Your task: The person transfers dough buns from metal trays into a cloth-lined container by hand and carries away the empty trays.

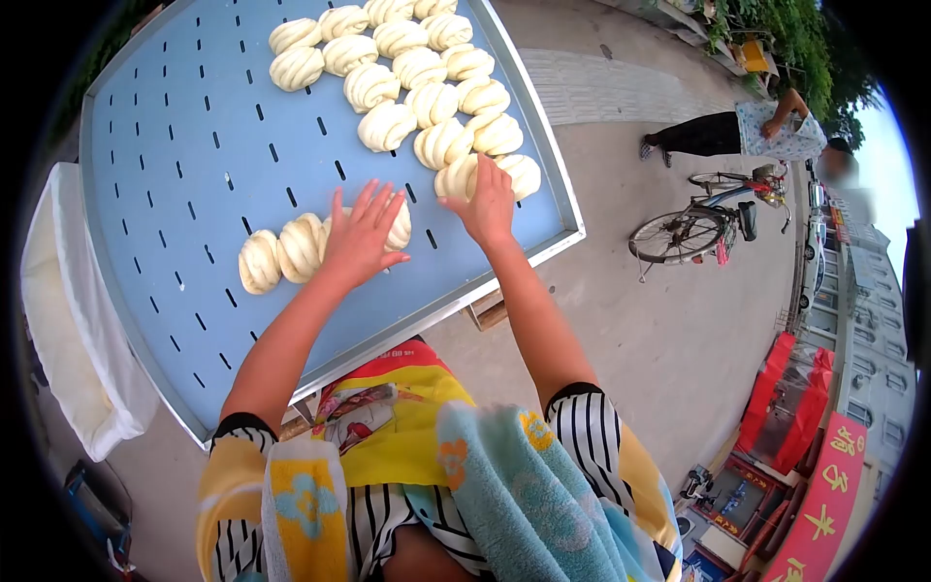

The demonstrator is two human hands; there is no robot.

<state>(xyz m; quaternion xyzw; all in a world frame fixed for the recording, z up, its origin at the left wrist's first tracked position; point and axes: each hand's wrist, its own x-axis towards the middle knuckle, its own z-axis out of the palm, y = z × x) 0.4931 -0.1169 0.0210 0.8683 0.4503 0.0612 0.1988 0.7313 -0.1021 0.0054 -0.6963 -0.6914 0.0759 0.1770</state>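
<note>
Pale twisted dough rolls (419, 68) lie in close rows on a blue slotted tray (155, 242) with a raised metal rim. Over a short separate row, my left hand (361, 244) has its fingers spread. It partly hides the rolls under it, while a dough roll (259, 262) at the row's left end shows whole. My right hand (485, 206) is at the near end of the larger group. Its thumb and fingers are around a dough roll (456, 178), with another dough roll (524, 177) close on its right.
A white cloth-covered container (73, 310) stands left of the tray. To the right, a bicycle (693, 233) is parked on the pavement, and a person (742, 131) stands beyond it. A red sign (824, 495) and shop goods are at the lower right.
</note>
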